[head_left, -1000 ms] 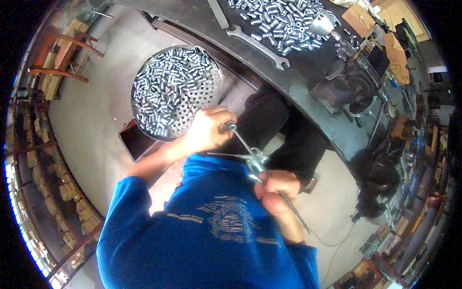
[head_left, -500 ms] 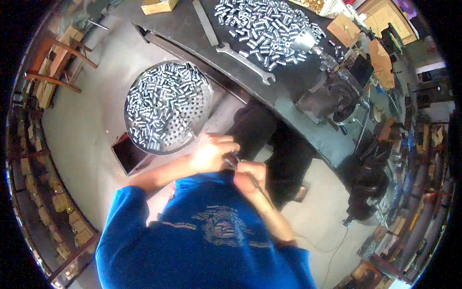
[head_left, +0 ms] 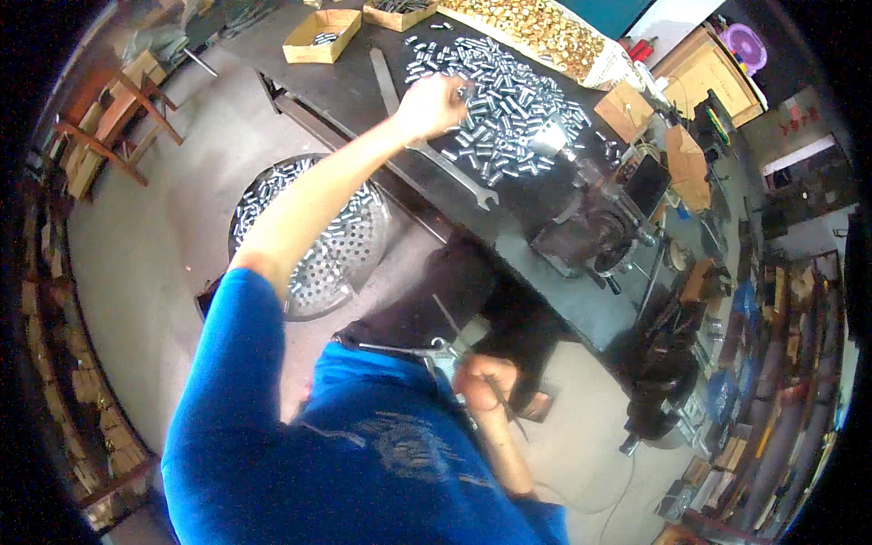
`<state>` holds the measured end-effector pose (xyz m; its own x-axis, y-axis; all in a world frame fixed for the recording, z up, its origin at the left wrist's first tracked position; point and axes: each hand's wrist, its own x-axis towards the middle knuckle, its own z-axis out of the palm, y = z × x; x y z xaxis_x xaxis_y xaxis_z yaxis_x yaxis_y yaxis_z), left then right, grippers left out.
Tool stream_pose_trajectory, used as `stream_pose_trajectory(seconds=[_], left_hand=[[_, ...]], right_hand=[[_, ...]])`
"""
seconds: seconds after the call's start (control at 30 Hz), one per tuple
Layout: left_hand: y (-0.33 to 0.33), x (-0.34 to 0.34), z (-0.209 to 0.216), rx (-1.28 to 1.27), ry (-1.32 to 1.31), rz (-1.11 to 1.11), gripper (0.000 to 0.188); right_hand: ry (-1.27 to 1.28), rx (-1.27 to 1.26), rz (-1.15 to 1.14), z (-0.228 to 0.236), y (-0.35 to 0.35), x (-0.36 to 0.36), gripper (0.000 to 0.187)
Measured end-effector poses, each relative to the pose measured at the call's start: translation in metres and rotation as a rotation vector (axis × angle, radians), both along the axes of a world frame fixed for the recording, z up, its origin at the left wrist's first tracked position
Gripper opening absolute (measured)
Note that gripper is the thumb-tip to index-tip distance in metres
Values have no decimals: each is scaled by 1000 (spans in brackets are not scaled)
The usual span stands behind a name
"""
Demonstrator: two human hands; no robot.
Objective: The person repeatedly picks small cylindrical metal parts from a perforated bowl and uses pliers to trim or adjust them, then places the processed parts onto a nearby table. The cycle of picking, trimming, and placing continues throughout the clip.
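My left hand (head_left: 432, 107) reaches over the workbench to the left edge of a heap of small silver metal sleeves (head_left: 513, 100). Its fingers are curled, with a bit of metal showing at the fingertips; whether it is gripped I cannot make out. Low in front of my body, my right hand (head_left: 488, 378) is closed round a thin, slim rod-shaped tool (head_left: 447, 314) that sticks out of both sides of the fist. Beneath my left forearm, a round perforated metal basket (head_left: 350, 263) holds many similar sleeves, partly hidden by the arm.
An open-end wrench (head_left: 459, 175) and a flat metal bar (head_left: 384, 82) lie on the bench (head_left: 518, 232). Behind the heap are brass-coloured parts (head_left: 536, 36) and a cardboard box (head_left: 320, 38). A dark machine (head_left: 590, 232) stands to the right, and a wooden chair (head_left: 123, 123) far left.
My left hand has left my right hand and moved up and forward to the heap on the bench. My right hand keeps the rod-shaped tool, now slightly lower. The view has shifted.
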<state>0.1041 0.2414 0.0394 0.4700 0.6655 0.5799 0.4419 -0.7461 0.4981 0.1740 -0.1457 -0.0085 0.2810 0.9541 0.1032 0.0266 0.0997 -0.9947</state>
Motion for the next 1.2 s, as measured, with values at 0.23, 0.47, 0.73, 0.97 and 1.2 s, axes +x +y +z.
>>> stream_pose_trajectory(seconds=[0.23,0.47,0.73,0.97,1.2], left_hand=[[-45,-69,-14,-16,197,-170,24],[-120,-245,-168,-536,529,6,36],[-134,-236,-190,-567,827,374,20],[-129,-219,-193,-544,1056,287,21],[-141,-216,-169,-517,988,310,26]], right_hand=[[48,-11,-43,-8,-11,-4,27],[22,-50,-14,-8,-4,-14,28],[71,-70,5,1,-2,-16,27],[36,-101,-31,-4,-4,-17,26],[-32,-42,-67,-5,-3,-19,27]])
